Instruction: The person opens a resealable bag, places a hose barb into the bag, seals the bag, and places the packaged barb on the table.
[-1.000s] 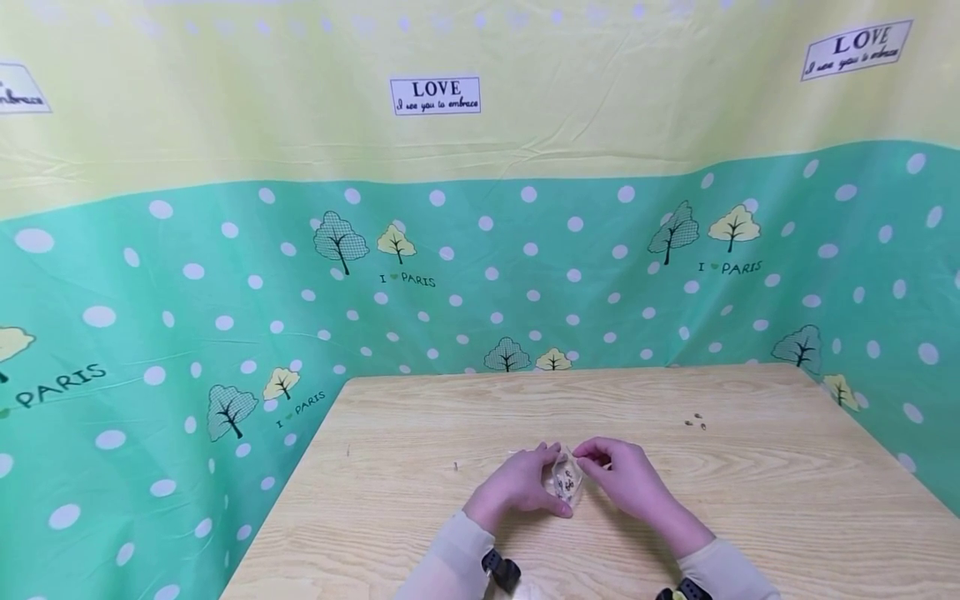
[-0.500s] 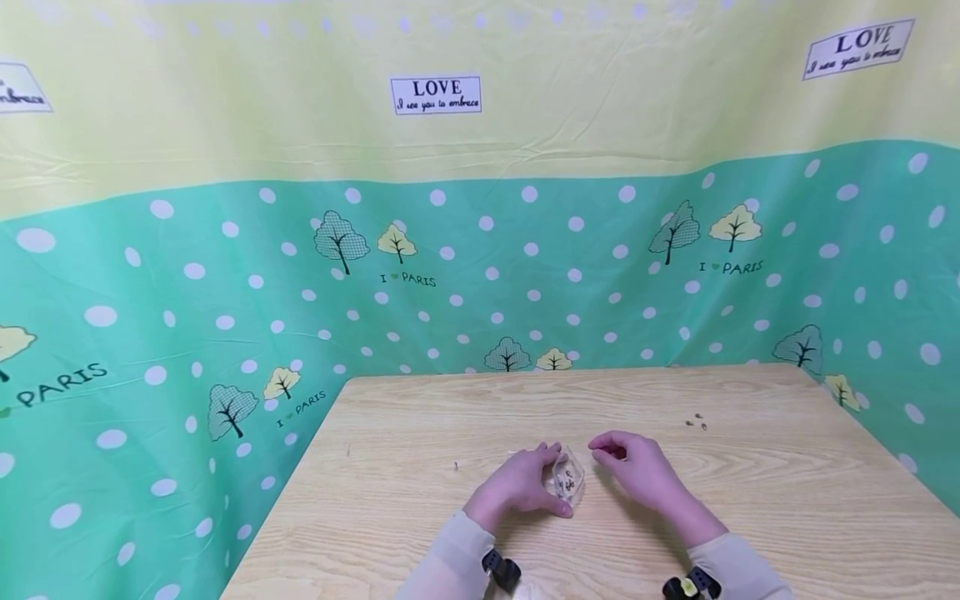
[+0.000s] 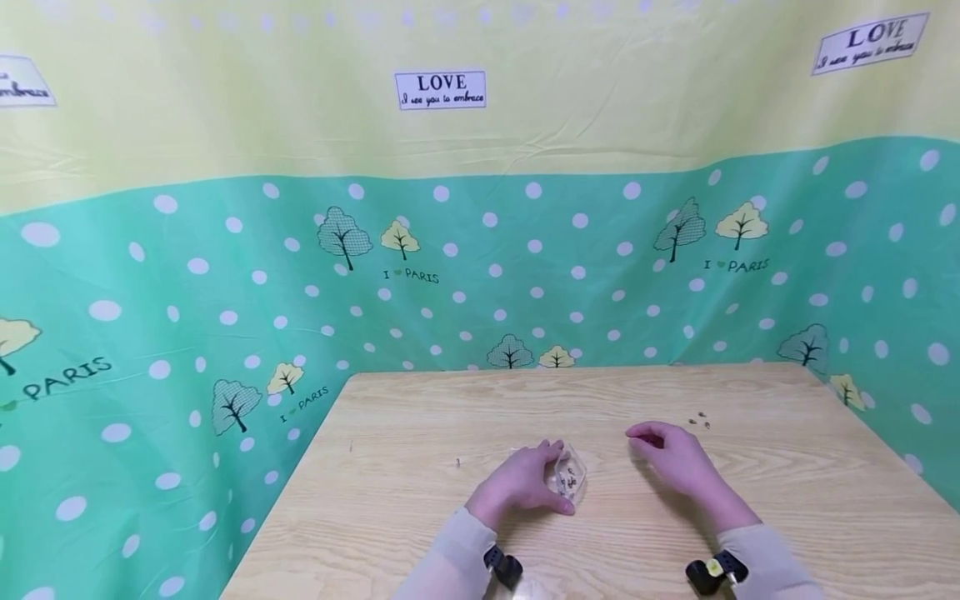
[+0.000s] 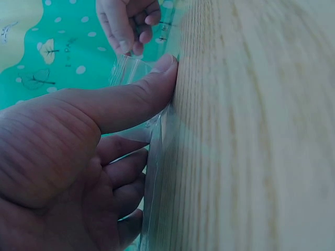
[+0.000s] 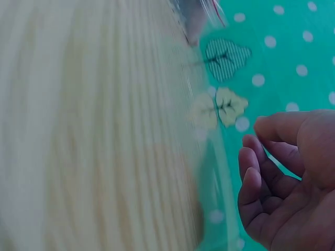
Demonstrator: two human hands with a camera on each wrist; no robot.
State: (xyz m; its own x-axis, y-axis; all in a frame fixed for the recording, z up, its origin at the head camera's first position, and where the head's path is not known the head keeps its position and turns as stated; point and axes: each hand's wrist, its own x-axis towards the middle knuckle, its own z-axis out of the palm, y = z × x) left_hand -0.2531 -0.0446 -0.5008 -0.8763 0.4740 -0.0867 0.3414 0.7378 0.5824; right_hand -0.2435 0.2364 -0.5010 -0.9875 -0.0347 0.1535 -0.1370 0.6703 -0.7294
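Observation:
My left hand (image 3: pixel 521 479) grips a clear plastic zip bag (image 3: pixel 576 492) on the wooden table, thumb at the near side and fingers at the far side. Its mouth gapes, and small dark pieces (image 3: pixel 571 480) show inside. In the left wrist view, the thumb lies across the bag's clear film (image 4: pixel 131 70). To the right of the bag, my right hand (image 3: pixel 678 462) is apart from it over the table. In the right wrist view, that hand (image 5: pixel 293 178) has loosely bent fingers with nothing visible between them.
Several small dark pieces (image 3: pixel 707 425) lie at the back right of the wooden table (image 3: pixel 465 408), beyond the right hand. A tiny piece (image 3: pixel 458 462) lies left of the left hand, and a thin sliver (image 3: pixel 350 447) farther left. A patterned curtain (image 3: pixel 450 275) stands behind the table.
My right hand has moved away from the bag's mouth to the right, nearer the loose dark pieces. The left hand keeps its grip on the bag. The head view has shifted slightly.

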